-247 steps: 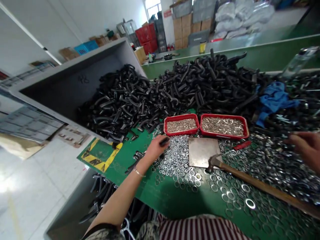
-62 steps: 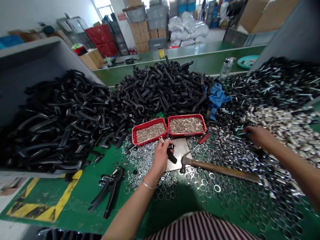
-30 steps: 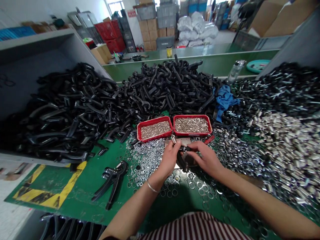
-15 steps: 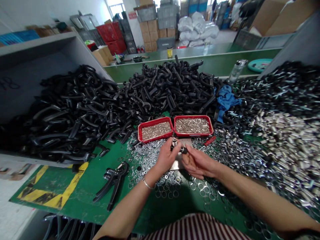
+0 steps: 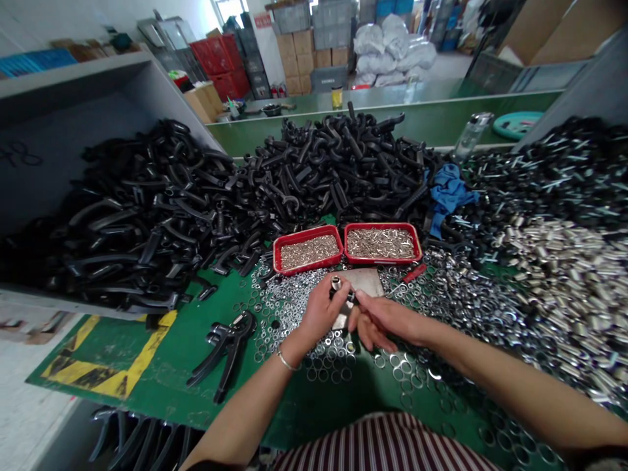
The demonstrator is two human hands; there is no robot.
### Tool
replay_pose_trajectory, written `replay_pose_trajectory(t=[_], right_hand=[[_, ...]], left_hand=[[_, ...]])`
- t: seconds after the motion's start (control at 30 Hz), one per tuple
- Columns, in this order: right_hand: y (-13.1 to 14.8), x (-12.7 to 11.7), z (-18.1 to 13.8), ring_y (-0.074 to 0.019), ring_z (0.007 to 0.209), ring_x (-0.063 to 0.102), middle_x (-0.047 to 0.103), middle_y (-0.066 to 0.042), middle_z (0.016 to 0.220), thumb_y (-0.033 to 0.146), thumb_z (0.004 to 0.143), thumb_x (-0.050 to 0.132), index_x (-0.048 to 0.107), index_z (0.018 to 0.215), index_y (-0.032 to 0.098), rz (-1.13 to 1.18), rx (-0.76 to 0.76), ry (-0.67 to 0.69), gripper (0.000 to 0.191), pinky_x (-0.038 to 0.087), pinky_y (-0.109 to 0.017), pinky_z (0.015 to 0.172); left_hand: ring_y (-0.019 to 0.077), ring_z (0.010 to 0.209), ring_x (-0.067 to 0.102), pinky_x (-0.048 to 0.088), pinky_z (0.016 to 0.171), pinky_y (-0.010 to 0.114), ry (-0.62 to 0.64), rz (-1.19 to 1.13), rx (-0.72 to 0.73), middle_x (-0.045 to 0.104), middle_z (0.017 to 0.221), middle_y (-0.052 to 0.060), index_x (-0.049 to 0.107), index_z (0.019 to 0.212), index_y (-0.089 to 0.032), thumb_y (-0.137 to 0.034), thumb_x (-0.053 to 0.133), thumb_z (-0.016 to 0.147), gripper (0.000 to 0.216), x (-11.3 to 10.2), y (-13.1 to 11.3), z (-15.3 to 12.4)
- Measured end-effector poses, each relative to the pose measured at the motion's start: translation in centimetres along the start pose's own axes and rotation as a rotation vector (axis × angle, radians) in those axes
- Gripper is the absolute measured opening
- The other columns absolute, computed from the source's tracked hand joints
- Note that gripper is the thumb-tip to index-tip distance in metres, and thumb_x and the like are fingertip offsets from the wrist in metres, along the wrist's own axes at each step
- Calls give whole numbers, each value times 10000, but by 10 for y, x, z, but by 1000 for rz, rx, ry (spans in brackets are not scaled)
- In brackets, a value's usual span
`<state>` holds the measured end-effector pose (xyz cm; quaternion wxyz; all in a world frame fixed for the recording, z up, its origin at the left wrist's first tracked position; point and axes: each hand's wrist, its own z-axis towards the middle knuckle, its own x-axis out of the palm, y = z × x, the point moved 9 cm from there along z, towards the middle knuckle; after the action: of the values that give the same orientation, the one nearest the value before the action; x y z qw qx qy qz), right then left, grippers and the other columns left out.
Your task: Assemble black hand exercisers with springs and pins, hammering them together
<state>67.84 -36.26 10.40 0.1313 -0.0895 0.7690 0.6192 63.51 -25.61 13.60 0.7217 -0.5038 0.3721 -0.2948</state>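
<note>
Flat rings [image 5: 324, 362], loose on the desk [image 5: 289, 418] just nearer than the hands: a dropped piece could vanish among them.
Left hand [image 5: 321, 304]: closed around a black part [image 5: 348, 296], metal sleeve [image 5: 335, 282] showing above the thumb; a careless tilt could lose the sleeve, if unsecured.
Right hand [image 5: 380, 317]: against the left at the part's right end, lower fingers slack; whether it pinches cannot be told. Uneven pushing might skew the fit.
Steel plate [image 5: 367, 280]: beneath and beyond the hands, partly covered.
Two red trays [image 5: 307, 266], just beyond: a knuckle's knock could spill pins into washers [image 5: 287, 307].
Black handles [image 5: 338, 157], heaped farthest: jostling could slide some trayward.
</note>
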Motion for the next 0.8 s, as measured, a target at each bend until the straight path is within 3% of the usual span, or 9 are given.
replay_pose_trajectory(t=[0.1, 0.17, 0.3, 0.37, 0.47, 0.57, 0.7, 0.73, 0.8], right_hand=[[4, -32, -2, -184, 613, 597, 666, -91, 803, 550, 1006, 401, 585, 940, 182, -375, -2, -363, 417, 427, -302, 542], [11, -38, -4, -219, 730, 610, 652, -112, 879, 476, 1008, 442, 581, 931, 179, -593, -68, -451, 336, 442, -328, 615], [17, -30, -4, -236, 843, 591, 634, -122, 976, 442, 1027, 416, 616, 1015, 183, -740, -227, -419, 327, 456, -344, 694], [16, -31, -2, -240, 865, 584, 630, -114, 960, 488, 1013, 433, 620, 998, 190, -634, -230, -411, 352, 467, -356, 726], [4, -31, 6, -193, 671, 556, 585, -60, 744, 580, 1034, 251, 588, 897, 196, -295, -123, -354, 528, 477, -328, 623], [-2, -16, 16, -146, 474, 469, 532, -15, 599, 574, 1029, -5, 576, 892, 191, -86, -53, -156, 709, 439, -285, 490], [3, -43, 12, -184, 660, 589, 655, -90, 817, 678, 954, 411, 592, 946, 178, -260, -31, -408, 533, 468, -310, 591], [5, -47, 10, -191, 685, 599, 660, -93, 822, 668, 947, 441, 596, 924, 179, -288, -37, -441, 513, 469, -314, 615], [-2, -37, 13, -169, 592, 578, 646, -71, 712, 633, 1015, 231, 603, 869, 181, -205, -7, -286, 603, 453, -305, 580]], left_hand=[[182, 758, 561, 417, 759, 294, -32, 4, -107, 638, 816, 30, 629, 879, -202, -456, 566, 947, 270, -4, 13, 2], [178, 745, 560, 429, 745, 293, -56, -34, -175, 638, 811, 25, 624, 874, -198, -479, 581, 930, 290, -5, 22, 3], [177, 759, 574, 460, 719, 289, 31, -203, -334, 644, 866, 35, 617, 923, -190, -500, 569, 924, 313, 10, 33, 1], [174, 758, 572, 459, 703, 282, 54, -219, -373, 636, 870, 33, 605, 933, -189, -496, 555, 930, 311, 13, 34, -1], [164, 746, 546, 438, 721, 283, -27, -11, -250, 610, 837, 19, 576, 917, -190, -473, 523, 954, 289, 3, 22, 3], [163, 769, 538, 419, 769, 291, -37, 188, -71, 604, 830, 17, 562, 906, -195, -449, 500, 973, 270, 0, 10, 8], [164, 815, 575, 445, 794, 284, -5, 100, -122, 634, 888, 20, 568, 970, -201, -448, 462, 995, 271, 2, 22, 12], [166, 841, 586, 455, 815, 286, -5, 59, -136, 638, 912, 23, 566, 989, -203, -445, 445, 1004, 271, 3, 24, 12], [172, 934, 596, 460, 896, 298, 15, 24, -82, 633, 986, 38, 563, 1016, -207, -430, 437, 1013, 256, 6, 19, 12]])
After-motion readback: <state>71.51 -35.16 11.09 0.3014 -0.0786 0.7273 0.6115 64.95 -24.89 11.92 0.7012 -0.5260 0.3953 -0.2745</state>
